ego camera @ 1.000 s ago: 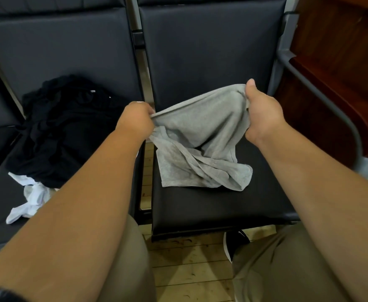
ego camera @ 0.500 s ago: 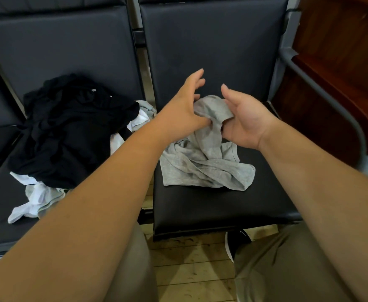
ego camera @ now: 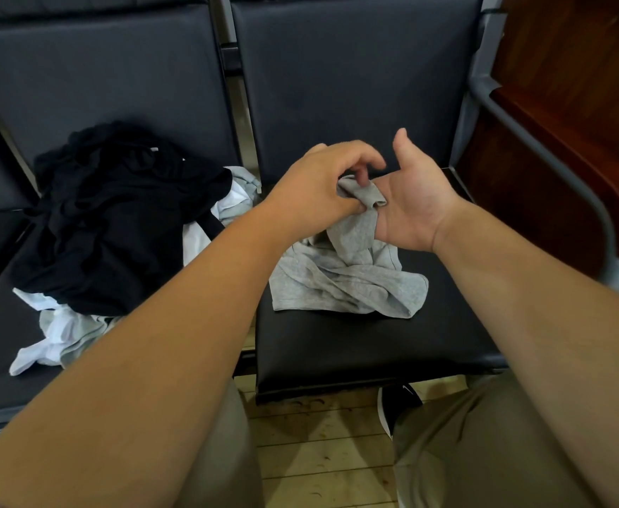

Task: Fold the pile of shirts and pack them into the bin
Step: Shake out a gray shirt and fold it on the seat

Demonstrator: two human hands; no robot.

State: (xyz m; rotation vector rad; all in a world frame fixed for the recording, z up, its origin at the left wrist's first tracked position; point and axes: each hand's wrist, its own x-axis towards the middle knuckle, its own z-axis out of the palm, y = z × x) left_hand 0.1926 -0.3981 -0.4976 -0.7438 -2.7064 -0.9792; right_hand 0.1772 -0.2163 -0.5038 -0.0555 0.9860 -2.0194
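Raised end of the grey shirt (ego camera: 352,284)
The left grip (ego camera: 322,188) pinches it; the right grip (ego camera: 414,207), spread apart, touches it.

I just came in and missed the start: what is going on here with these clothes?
A person is handling a gray shirt that lies crumpled on the right seat. The left hand pinches a bunched part of it, raised against the right hand, whose palm is open. A pile of black, white and gray clothes lies on the left seat. No bin is in view.
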